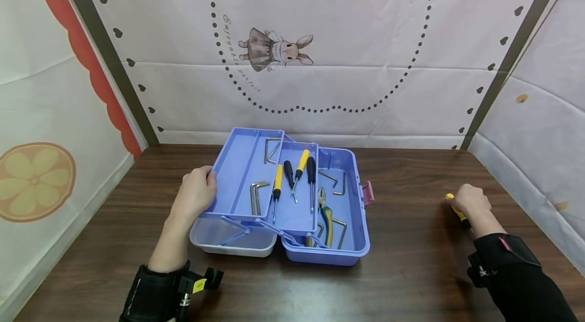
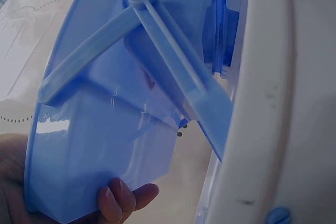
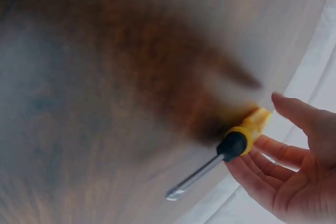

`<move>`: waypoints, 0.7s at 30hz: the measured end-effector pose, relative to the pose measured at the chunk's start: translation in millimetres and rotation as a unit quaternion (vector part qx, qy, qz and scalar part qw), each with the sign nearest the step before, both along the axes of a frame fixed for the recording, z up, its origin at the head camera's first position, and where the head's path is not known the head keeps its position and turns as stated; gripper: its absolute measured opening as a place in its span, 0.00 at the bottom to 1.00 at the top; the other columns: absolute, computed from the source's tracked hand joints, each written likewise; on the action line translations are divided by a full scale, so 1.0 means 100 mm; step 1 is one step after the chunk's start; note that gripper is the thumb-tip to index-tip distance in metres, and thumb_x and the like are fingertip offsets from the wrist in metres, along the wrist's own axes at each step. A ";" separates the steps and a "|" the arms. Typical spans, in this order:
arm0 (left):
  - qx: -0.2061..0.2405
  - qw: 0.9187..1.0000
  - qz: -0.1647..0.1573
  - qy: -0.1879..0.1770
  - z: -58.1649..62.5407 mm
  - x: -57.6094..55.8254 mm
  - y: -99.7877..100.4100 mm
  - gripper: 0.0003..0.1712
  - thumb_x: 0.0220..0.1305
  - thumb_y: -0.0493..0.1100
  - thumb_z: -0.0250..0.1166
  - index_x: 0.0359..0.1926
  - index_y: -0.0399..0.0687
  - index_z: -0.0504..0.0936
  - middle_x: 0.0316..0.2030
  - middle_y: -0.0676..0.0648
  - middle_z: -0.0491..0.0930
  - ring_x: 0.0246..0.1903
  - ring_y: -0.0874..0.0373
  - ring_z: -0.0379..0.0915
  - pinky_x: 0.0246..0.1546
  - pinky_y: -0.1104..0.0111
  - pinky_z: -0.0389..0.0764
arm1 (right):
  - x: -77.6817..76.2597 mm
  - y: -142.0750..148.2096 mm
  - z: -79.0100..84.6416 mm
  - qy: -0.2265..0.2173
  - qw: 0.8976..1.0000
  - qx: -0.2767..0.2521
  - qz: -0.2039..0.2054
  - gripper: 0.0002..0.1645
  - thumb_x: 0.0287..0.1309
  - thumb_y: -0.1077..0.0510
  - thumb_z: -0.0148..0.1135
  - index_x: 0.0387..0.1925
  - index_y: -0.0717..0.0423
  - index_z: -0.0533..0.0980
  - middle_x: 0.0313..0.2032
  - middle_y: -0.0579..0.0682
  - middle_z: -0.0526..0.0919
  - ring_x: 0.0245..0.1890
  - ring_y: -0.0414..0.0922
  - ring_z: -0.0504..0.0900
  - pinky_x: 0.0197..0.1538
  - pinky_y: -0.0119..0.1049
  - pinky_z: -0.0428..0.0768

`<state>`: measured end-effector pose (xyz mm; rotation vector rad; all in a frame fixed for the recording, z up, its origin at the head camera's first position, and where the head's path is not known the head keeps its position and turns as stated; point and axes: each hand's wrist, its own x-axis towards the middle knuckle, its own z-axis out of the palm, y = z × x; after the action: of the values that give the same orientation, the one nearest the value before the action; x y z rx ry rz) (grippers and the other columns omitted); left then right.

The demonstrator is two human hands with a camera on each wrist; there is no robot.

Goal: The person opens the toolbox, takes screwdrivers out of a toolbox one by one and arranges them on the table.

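left hand (image 1: 195,190) tight around blue tray (image 1: 233,169), right hand (image 1: 473,202) loose at screwdriver (image 3: 233,146) — sideways wall script (image 1: 228,35) only partly legible

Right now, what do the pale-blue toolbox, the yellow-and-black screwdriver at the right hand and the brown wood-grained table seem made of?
Pale-blue toolbox: probably smooth, semi-glossy plastic; its tray catches a bright highlight.
Yellow-and-black screwdriver: shiny, reflective shaft, likely metal; smooth, bright handle, probably plastic.
Brown wood-grained table: satin sheen; dark streaks suggest wood, possibly laminate.
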<state>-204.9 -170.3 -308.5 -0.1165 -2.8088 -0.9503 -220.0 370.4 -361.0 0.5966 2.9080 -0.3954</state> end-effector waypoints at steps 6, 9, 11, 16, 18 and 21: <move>0.005 1.000 0.001 -0.006 -0.01 0.00 -0.01 0.20 0.65 0.35 0.41 0.50 0.19 0.66 0.41 0.24 0.72 0.35 0.39 0.75 0.33 0.52 0.76 | -0.03 -0.06 0.12 -0.001 1.000 0.001 0.003 0.38 0.52 0.43 0.56 0.40 0.80 0.67 0.37 0.77 0.68 0.29 0.60 0.73 0.24 0.43 0.70; 0.008 1.000 -0.001 -0.007 -0.01 0.00 -0.01 0.20 0.65 0.35 0.41 0.49 0.19 0.67 0.40 0.24 0.72 0.33 0.40 0.75 0.31 0.54 0.77 | -0.04 -0.14 0.23 0.030 0.999 -0.001 0.020 0.32 0.52 0.47 0.57 0.37 0.78 0.69 0.36 0.76 0.69 0.29 0.61 0.73 0.23 0.42 0.70; 0.008 1.000 -0.001 -0.006 0.00 0.00 -0.01 0.20 0.65 0.35 0.41 0.49 0.19 0.66 0.40 0.24 0.72 0.32 0.40 0.75 0.31 0.54 0.77 | -0.05 -0.22 0.32 0.055 0.998 0.002 0.043 0.26 0.52 0.50 0.58 0.30 0.75 0.70 0.32 0.73 0.71 0.28 0.61 0.74 0.23 0.43 0.71; 0.004 1.000 0.000 -0.003 0.01 0.00 -0.01 0.21 0.65 0.35 0.41 0.50 0.19 0.66 0.41 0.24 0.72 0.35 0.39 0.75 0.32 0.53 0.77 | -0.10 -0.53 0.51 0.122 0.986 0.008 0.114 0.17 0.53 0.57 0.57 0.25 0.73 0.72 0.24 0.64 0.76 0.24 0.56 0.76 0.26 0.45 0.74; 0.003 1.000 0.001 -0.005 0.01 0.00 0.00 0.21 0.65 0.35 0.41 0.51 0.19 0.65 0.42 0.24 0.71 0.36 0.37 0.74 0.34 0.52 0.76 | -0.12 -0.67 0.56 0.145 0.979 0.004 0.141 0.15 0.53 0.59 0.57 0.27 0.73 0.74 0.25 0.63 0.77 0.24 0.55 0.76 0.27 0.45 0.74; 0.002 1.000 0.001 -0.006 0.01 0.01 0.00 0.21 0.65 0.35 0.41 0.51 0.19 0.65 0.42 0.24 0.71 0.37 0.37 0.74 0.35 0.52 0.76 | -0.12 -0.92 0.63 0.168 0.970 -0.002 0.177 0.13 0.53 0.60 0.57 0.26 0.71 0.74 0.25 0.62 0.78 0.24 0.53 0.76 0.28 0.46 0.73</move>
<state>-204.3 -170.2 -307.7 -0.1088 -2.8160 -0.9604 -231.9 278.6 -298.0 -0.0035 3.2406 -0.4931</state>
